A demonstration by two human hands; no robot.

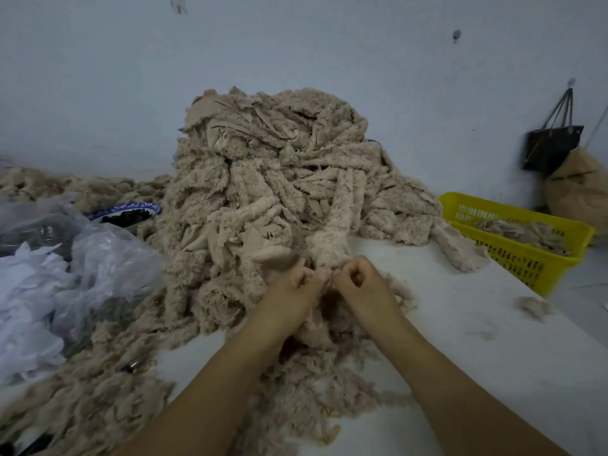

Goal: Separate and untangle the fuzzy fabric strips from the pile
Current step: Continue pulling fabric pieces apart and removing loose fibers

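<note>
1. Pinching the near end of one fuzzy strip between the left hand and the right hand, with the fingers of both curled tight around it and the knuckles nearly touching.
2. Working at the near foot of the pile, with that strip trailing up and away onto the pile's near slope. Failing to show where its far end lies among the others.
3. Judging the task as barely begun: facing a tall tangled heap leaning against the far wall, with most of the work left.
4. Counting as possibly done only the loose strips lying flat around the forearms and a few pieces lying in the yellow basket at the right. Being unable to tell whether either lot is already sorted.
5. Finding open room on the bare table right of the hands, broken only by a small tuft of fluff near the table's right edge, with the basket sitting just past that edge.
6. Finding the left side crowded: clear plastic bags pressing against the pile, and a patterned bowl lying half buried at its left foot.
7. Favouring, as a judgement, drawing the strip toward the near right, keeping clear of the right edge.
</note>
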